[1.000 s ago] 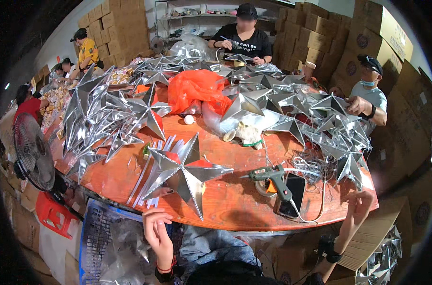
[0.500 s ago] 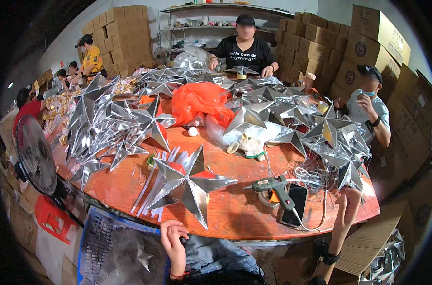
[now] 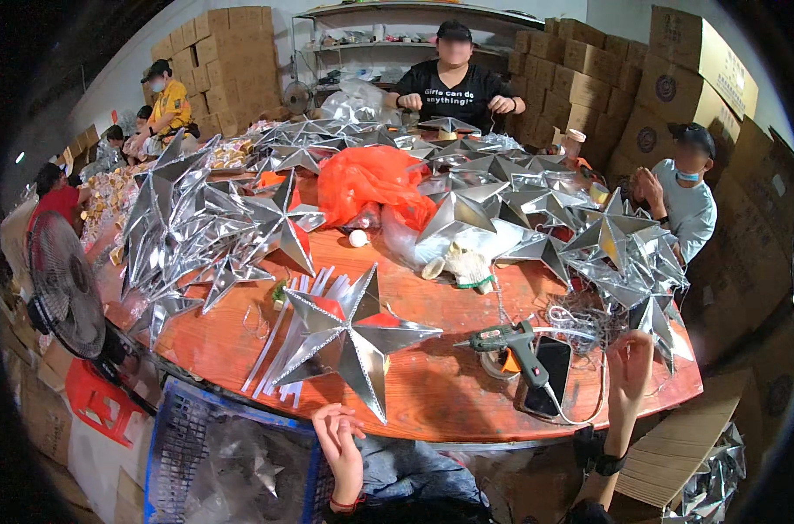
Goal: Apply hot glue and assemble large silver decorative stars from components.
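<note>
A large silver foil star (image 3: pixel 349 336) lies on the orange round table (image 3: pixel 432 397) right in front of me. My left hand (image 3: pixel 340 445) hovers just below the table's near edge, fingers apart and empty, closest to the star's lower point. My right hand (image 3: pixel 630 367) is raised at the table's right edge, fingers loosely spread, holding nothing. It is beside a tangle of thin wire (image 3: pixel 580 319) and near a green glue gun (image 3: pixel 510 342) with an orange trigger. A black phone (image 3: pixel 549 389) lies under the gun.
Piles of silver stars (image 3: pixel 196 227) cover the table's left and right, with an orange plastic bag (image 3: pixel 366 188) in the middle. White strips (image 3: pixel 279 349) lie beside my star. A blue crate (image 3: pixel 226 458) and a fan (image 3: pixel 61 284) stand at my left. Other people work around the table; cardboard boxes (image 3: pixel 676 79) line the walls.
My view has tilted down a little. My left hand moved right along the table's near edge. My right hand rose into view beside the wire.
</note>
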The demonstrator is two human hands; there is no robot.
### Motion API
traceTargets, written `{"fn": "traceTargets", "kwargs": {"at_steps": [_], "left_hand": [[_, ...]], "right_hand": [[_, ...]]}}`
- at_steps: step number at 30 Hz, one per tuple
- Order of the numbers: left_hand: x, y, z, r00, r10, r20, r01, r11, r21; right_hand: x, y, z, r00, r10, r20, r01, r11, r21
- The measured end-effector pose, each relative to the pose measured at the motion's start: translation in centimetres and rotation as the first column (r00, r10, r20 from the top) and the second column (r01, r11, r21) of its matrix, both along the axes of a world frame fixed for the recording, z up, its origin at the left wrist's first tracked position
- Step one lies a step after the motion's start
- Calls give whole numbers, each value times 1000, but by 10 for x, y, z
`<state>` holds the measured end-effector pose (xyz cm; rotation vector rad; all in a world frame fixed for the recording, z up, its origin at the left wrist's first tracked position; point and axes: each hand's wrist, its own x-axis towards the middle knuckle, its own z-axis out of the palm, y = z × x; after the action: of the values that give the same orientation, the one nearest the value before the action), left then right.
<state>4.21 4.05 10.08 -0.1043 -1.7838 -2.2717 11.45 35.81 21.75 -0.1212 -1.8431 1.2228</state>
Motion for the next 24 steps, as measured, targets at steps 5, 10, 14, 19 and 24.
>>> {"fn": "traceTargets", "kwargs": {"at_steps": [5,10,14,19,24], "left_hand": [[1,9,-9,997,26,-73,-39,982,-187],[0,8,-26,957,88,-278,-222,837,-500],[-3,13,-19,944,31,-330,-238,755,-611],[-5,26,-18,948,70,-310,-263,721,-641],[-16,33,-23,941,128,-313,-307,712,-632]], "right_hand": [[-14,-4,5,997,77,24,-78,997,16],[-33,-21,3,988,103,114,-110,993,53],[-34,-23,4,986,145,81,-144,989,-22],[-40,-25,0,983,133,124,-130,991,-32],[-40,-39,2,951,238,197,-223,970,-93]]}}
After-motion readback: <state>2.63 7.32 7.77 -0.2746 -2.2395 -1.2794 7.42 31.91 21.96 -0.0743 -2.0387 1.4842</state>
